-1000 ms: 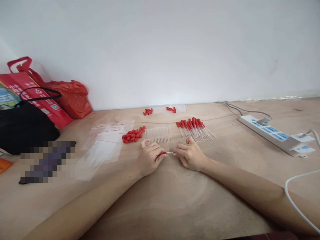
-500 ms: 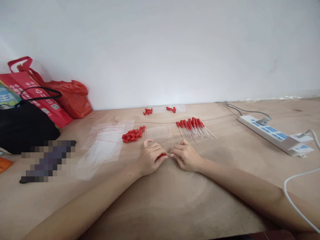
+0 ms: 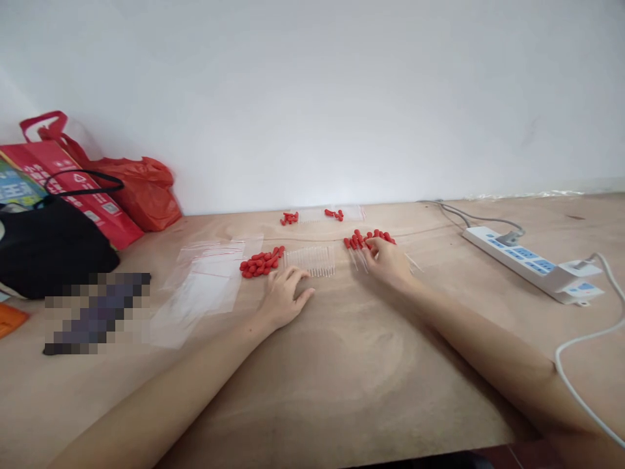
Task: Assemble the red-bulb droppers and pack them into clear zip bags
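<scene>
Covering some droppers [image 3: 357, 240] on the bench [image 3: 336, 378], my right hand [image 3: 389, 262] may grip one, but I can't tell; my left hand [image 3: 284, 296] is open near the tubes [image 3: 311, 259]. Droppers look light and fragile, so I'd pinch their soft red tops [image 3: 387, 236].

Two bare forearms came in from the lower corners, the left forearm [image 3: 195, 381] slanting up rightward, the right forearm [image 3: 481, 345] up leftward. The left hand [image 3: 284, 298] was turned palm down, fingers loosely curved and spread, thumb standing apart from them. Farther forward, well apart from it, the right hand [image 3: 388, 262] had its fingers bent; how tightly they closed could not be told.
</scene>
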`<action>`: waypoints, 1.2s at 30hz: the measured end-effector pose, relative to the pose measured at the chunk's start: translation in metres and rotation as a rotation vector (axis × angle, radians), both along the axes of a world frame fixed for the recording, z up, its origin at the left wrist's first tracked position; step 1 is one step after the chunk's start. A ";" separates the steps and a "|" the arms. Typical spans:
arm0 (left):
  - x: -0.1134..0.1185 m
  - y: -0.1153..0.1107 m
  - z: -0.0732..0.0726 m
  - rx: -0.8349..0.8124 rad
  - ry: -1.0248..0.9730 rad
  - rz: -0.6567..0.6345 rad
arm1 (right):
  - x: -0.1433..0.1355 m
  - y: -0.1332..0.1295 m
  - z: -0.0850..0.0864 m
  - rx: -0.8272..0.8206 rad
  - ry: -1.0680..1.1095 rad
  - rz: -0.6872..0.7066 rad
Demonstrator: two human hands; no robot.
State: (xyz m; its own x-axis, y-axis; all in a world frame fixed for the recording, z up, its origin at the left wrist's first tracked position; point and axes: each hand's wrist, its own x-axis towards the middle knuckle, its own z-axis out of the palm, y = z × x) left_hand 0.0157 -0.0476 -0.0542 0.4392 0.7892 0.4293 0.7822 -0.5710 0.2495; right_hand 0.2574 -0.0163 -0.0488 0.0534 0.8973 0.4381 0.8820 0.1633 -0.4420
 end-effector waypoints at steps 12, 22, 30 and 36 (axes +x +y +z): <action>-0.001 0.002 -0.002 -0.083 -0.071 -0.106 | 0.001 0.035 -0.011 -0.127 -0.133 -0.267; -0.014 0.015 0.004 0.264 0.069 0.338 | -0.057 0.025 0.000 -0.194 -0.226 -0.035; -0.047 0.036 0.008 0.303 0.259 0.550 | -0.070 0.041 0.006 -0.435 -0.172 -0.102; -0.046 0.037 0.007 0.345 0.242 0.532 | -0.072 0.043 0.005 -0.438 -0.165 -0.105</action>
State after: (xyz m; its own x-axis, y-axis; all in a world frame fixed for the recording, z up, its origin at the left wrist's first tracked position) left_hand -0.0305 -0.0101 -0.0474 0.1445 0.7597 0.6341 0.9895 -0.1084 -0.0956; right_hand 0.1858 0.0271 -0.0434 0.1155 0.9928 0.0306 0.9479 -0.1009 -0.3022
